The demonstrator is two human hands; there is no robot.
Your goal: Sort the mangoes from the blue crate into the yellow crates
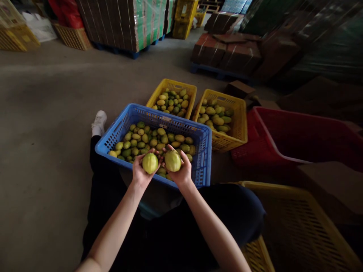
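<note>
From the head camera, here we are: the left hand [138, 173] sits palm up, fingers curled around a yellow-green fruit [150, 163] — and right alongside, the right hand [185, 173] cups a second fruit [172, 160], its fingers wrapped about the sides. Both are up over the near side of the blue crate [204, 151], just apart from each other. Below them, more fruits [153, 142] crowd the crate; beyond, two yellow crates [227, 141] hold plenty, with a red crate [246, 155] to the right.
</note>
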